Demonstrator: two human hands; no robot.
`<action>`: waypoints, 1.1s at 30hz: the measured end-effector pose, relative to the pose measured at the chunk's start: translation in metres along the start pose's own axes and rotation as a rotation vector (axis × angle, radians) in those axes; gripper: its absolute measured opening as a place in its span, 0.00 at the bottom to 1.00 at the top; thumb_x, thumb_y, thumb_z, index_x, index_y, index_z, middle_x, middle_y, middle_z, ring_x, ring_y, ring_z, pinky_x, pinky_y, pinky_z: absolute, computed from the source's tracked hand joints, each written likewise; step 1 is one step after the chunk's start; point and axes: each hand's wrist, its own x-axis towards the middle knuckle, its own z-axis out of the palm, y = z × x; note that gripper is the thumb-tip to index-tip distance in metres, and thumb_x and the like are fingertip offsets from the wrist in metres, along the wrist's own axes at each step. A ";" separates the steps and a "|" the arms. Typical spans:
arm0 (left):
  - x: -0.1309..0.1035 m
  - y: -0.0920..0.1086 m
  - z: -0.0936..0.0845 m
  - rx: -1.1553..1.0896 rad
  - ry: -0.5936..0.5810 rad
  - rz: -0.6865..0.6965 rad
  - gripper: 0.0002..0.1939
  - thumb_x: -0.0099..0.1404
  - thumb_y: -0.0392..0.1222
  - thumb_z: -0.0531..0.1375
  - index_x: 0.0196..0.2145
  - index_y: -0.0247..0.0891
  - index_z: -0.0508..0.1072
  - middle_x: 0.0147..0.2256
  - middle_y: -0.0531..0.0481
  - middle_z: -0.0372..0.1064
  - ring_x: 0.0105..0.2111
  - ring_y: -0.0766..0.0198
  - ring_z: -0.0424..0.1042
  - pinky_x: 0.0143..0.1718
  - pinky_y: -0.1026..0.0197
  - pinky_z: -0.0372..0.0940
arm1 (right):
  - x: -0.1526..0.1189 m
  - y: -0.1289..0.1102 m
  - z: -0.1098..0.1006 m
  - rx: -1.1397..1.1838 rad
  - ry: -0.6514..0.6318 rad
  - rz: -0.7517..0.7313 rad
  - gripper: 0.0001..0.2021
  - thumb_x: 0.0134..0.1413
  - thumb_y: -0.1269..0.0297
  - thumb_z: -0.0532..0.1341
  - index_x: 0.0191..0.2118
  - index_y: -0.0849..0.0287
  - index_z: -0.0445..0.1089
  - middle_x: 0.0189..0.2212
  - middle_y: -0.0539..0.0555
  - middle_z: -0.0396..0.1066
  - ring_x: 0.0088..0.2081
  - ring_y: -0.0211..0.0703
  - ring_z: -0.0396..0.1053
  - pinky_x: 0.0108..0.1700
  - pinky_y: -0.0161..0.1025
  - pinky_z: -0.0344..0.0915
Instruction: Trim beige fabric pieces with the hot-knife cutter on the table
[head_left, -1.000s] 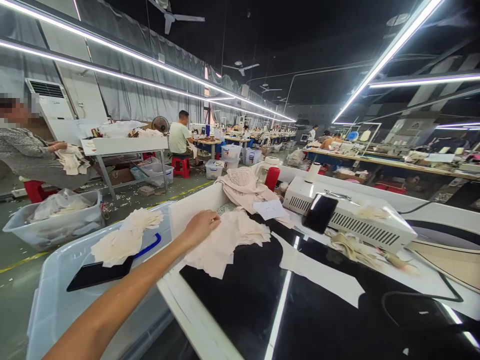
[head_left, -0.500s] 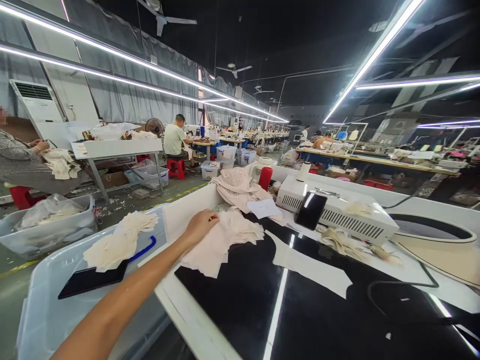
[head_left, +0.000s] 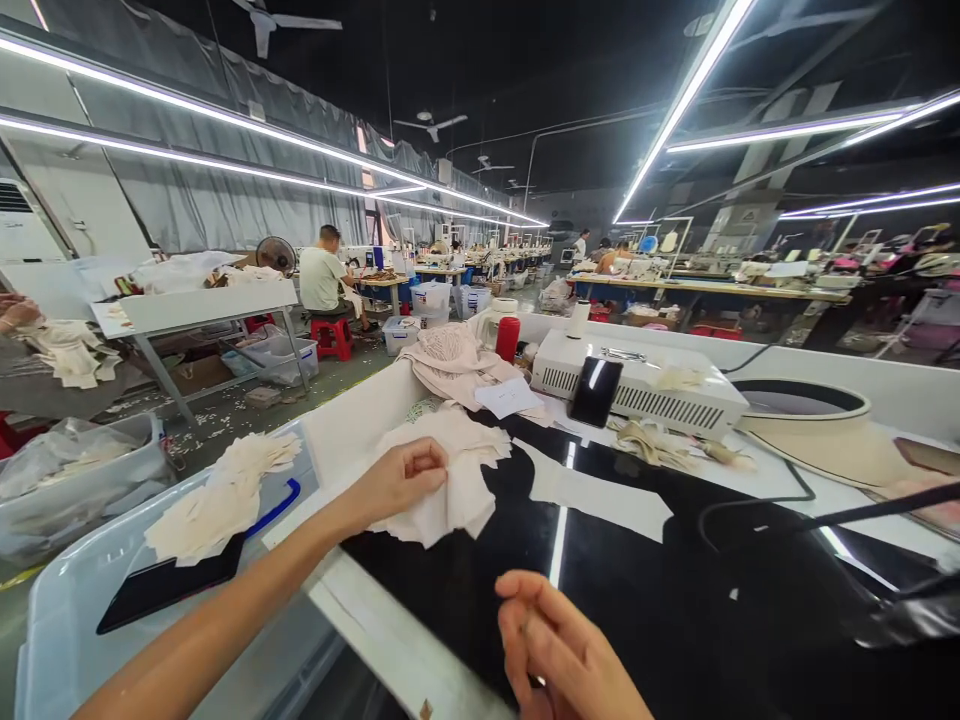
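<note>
My left hand [head_left: 405,482] is closed in a pinch on the top of a pile of pale cloth pieces [head_left: 457,500] at the left of the black work surface [head_left: 622,610]. The cloth under its fingers is raised and bunched. Lower in the view, my right hand [head_left: 555,650] hangs over the black surface with fingers curled together; whether anything small is between them is too unclear to tell. A single cut cloth piece [head_left: 600,497] lies flat on the surface, beyond my right hand.
A phone [head_left: 596,391] leans against a white vented box [head_left: 637,380]. Near it are a red cylinder [head_left: 508,339] and a round cream rim [head_left: 810,430]. More cloth pieces [head_left: 217,500] lie on a blue-tinted bin lid [head_left: 75,570] at left. A black cable crosses the right side.
My right hand has come into view at the bottom. My left hand has shifted on the pile, whose near edge is now more bunched. The whole view has turned slightly right.
</note>
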 end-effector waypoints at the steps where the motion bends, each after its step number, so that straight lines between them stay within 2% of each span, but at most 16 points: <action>1: -0.006 0.003 0.010 -0.024 -0.071 -0.007 0.19 0.65 0.58 0.61 0.36 0.38 0.66 0.31 0.54 0.63 0.29 0.67 0.60 0.31 0.65 0.55 | 0.004 0.001 0.001 0.086 0.112 -0.005 0.36 0.40 0.35 0.77 0.50 0.53 0.72 0.35 0.48 0.69 0.28 0.34 0.65 0.20 0.27 0.58; 3: -0.016 0.008 0.027 -0.060 -0.191 -0.021 0.17 0.65 0.55 0.63 0.37 0.37 0.68 0.33 0.52 0.66 0.31 0.66 0.63 0.33 0.65 0.57 | 0.007 0.002 0.002 0.185 0.234 -0.005 0.39 0.41 0.34 0.76 0.55 0.51 0.71 0.41 0.52 0.71 0.33 0.38 0.68 0.18 0.26 0.60; 7: -0.025 0.013 0.047 -0.091 -0.299 -0.045 0.13 0.67 0.49 0.63 0.38 0.36 0.70 0.33 0.52 0.67 0.31 0.67 0.63 0.33 0.65 0.57 | 0.003 0.007 0.005 0.175 0.156 0.009 0.32 0.50 0.38 0.73 0.53 0.54 0.75 0.38 0.54 0.73 0.36 0.41 0.70 0.21 0.26 0.65; 11: -0.026 0.013 0.055 -0.206 -0.296 -0.109 0.14 0.65 0.48 0.65 0.40 0.38 0.67 0.35 0.53 0.66 0.32 0.67 0.62 0.33 0.65 0.57 | -0.005 0.014 0.001 0.130 0.169 -0.024 0.25 0.47 0.47 0.78 0.46 0.57 0.79 0.34 0.52 0.73 0.32 0.37 0.67 0.25 0.26 0.65; 15: -0.028 0.012 0.066 -0.260 -0.325 -0.221 0.23 0.67 0.57 0.64 0.49 0.38 0.67 0.33 0.55 0.65 0.30 0.67 0.60 0.31 0.65 0.55 | -0.012 0.014 -0.003 0.061 0.183 -0.054 0.23 0.48 0.48 0.77 0.46 0.56 0.79 0.33 0.51 0.74 0.31 0.35 0.65 0.29 0.28 0.63; 17: -0.028 0.012 0.073 -0.229 -0.345 -0.216 0.24 0.66 0.60 0.65 0.47 0.36 0.70 0.30 0.55 0.64 0.29 0.67 0.59 0.30 0.65 0.52 | -0.015 0.013 -0.002 0.017 0.160 -0.055 0.22 0.50 0.48 0.77 0.46 0.56 0.79 0.33 0.51 0.73 0.31 0.35 0.64 0.31 0.30 0.63; 20: -0.026 0.014 0.079 -0.186 -0.324 -0.177 0.22 0.67 0.59 0.64 0.40 0.34 0.74 0.30 0.54 0.65 0.30 0.67 0.60 0.31 0.65 0.53 | -0.023 0.013 -0.004 -0.038 0.129 -0.047 0.22 0.50 0.49 0.76 0.47 0.55 0.79 0.35 0.51 0.73 0.33 0.38 0.64 0.32 0.31 0.62; 24: -0.025 0.019 0.075 -0.195 -0.231 -0.157 0.23 0.68 0.60 0.63 0.38 0.34 0.75 0.30 0.53 0.66 0.30 0.67 0.60 0.32 0.65 0.54 | -0.036 0.019 -0.026 -0.237 0.195 -0.056 0.20 0.50 0.48 0.75 0.45 0.55 0.80 0.31 0.50 0.71 0.29 0.37 0.61 0.31 0.33 0.60; 27: -0.027 0.025 0.068 -0.140 -0.203 -0.144 0.23 0.68 0.61 0.62 0.37 0.34 0.76 0.28 0.54 0.63 0.28 0.68 0.58 0.30 0.65 0.51 | -0.042 0.022 -0.049 -0.397 0.319 -0.081 0.23 0.51 0.44 0.72 0.47 0.54 0.80 0.36 0.53 0.74 0.27 0.38 0.61 0.28 0.36 0.62; 29: -0.029 0.029 0.066 -0.101 -0.204 -0.117 0.23 0.69 0.60 0.61 0.36 0.34 0.76 0.27 0.55 0.60 0.28 0.68 0.56 0.29 0.64 0.49 | -0.042 0.020 -0.056 -0.436 0.409 -0.123 0.27 0.52 0.40 0.70 0.52 0.52 0.79 0.43 0.56 0.75 0.31 0.43 0.67 0.31 0.39 0.67; 31: -0.030 0.033 0.067 -0.087 -0.209 -0.098 0.22 0.69 0.59 0.61 0.34 0.34 0.75 0.25 0.56 0.58 0.26 0.69 0.53 0.28 0.64 0.47 | -0.040 0.015 -0.053 -0.423 0.471 -0.182 0.29 0.54 0.38 0.69 0.57 0.48 0.76 0.50 0.57 0.75 0.42 0.51 0.72 0.41 0.42 0.72; 33: -0.031 0.036 0.069 -0.079 -0.219 -0.087 0.22 0.69 0.59 0.61 0.33 0.35 0.75 0.25 0.57 0.57 0.26 0.69 0.52 0.27 0.65 0.47 | -0.035 0.009 -0.042 -0.377 0.451 -0.239 0.31 0.54 0.39 0.70 0.60 0.46 0.74 0.54 0.57 0.75 0.55 0.56 0.70 0.53 0.46 0.71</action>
